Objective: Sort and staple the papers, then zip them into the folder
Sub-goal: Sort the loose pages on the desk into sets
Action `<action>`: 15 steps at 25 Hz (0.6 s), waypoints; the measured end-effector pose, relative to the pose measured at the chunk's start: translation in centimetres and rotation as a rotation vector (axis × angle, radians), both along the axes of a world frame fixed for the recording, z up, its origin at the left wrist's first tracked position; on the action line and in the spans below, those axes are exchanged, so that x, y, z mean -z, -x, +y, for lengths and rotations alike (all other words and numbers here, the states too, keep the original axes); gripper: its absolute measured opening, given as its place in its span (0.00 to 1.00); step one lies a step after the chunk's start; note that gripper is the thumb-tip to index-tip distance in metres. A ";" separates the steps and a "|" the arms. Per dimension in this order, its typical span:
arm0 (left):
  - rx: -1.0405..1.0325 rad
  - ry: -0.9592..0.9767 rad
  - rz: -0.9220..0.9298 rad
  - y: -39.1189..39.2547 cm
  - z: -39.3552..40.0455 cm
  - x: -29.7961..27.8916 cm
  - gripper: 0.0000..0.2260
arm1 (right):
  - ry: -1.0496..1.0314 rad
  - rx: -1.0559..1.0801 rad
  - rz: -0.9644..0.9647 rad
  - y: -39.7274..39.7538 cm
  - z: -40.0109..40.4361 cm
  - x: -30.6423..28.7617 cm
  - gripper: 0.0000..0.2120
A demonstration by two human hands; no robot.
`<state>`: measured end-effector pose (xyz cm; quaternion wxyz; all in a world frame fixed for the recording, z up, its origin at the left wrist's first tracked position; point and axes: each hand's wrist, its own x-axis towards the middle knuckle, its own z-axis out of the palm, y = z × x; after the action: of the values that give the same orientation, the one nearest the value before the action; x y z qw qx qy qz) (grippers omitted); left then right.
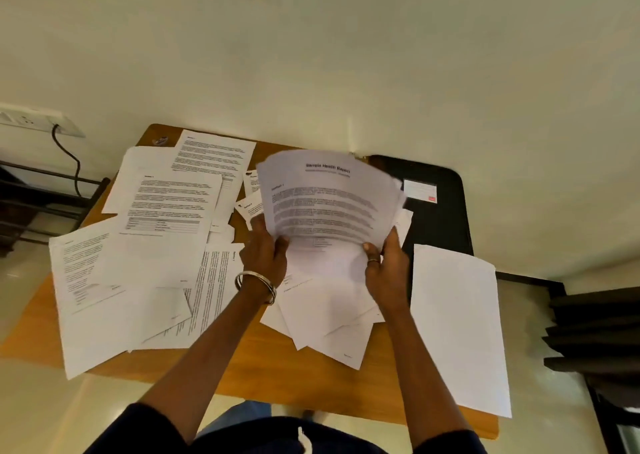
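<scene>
Both my hands hold a small stack of printed pages (329, 197), raised above the wooden table (263, 381); the top page is headed like a health report. My left hand (265, 256) grips the stack's lower left edge and my right hand (386, 263) grips its lower right edge. Many loose printed sheets (166, 207) lie spread over the table's left half. More sheets (322, 318) lie under my hands. A black zip folder (440, 218) rests at the table's far right, partly covered by a blank white sheet (457, 325). No stapler shows.
A wall socket (38, 121) with a black cable sits at the left. Dark shelving (31, 204) stands left of the table, and dark furniture (595, 335) stands at the right. A small round object (160, 140) lies at the table's far left corner.
</scene>
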<state>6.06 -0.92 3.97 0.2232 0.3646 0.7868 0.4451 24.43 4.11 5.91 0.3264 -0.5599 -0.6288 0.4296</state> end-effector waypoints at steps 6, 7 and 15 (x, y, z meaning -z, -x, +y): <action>-0.050 -0.025 -0.120 -0.8 -1.5 2.4 0.15 | 0.085 -0.104 -0.061 0.9 -0.8 1.6 0.22; -0.069 -0.067 -0.091 -0.9 -1.4 2.1 0.14 | 0.072 -0.083 -0.031 1.0 -0.9 1.5 0.22; -0.074 0.232 -0.027 -1.3 -3.3 5.2 0.11 | 0.176 -0.135 -0.080 1.3 -3.3 4.3 0.21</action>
<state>7.40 -4.26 -1.19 0.2578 0.3011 0.8430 0.3636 23.08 0.85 1.57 0.2207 -0.5596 -0.6374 0.4815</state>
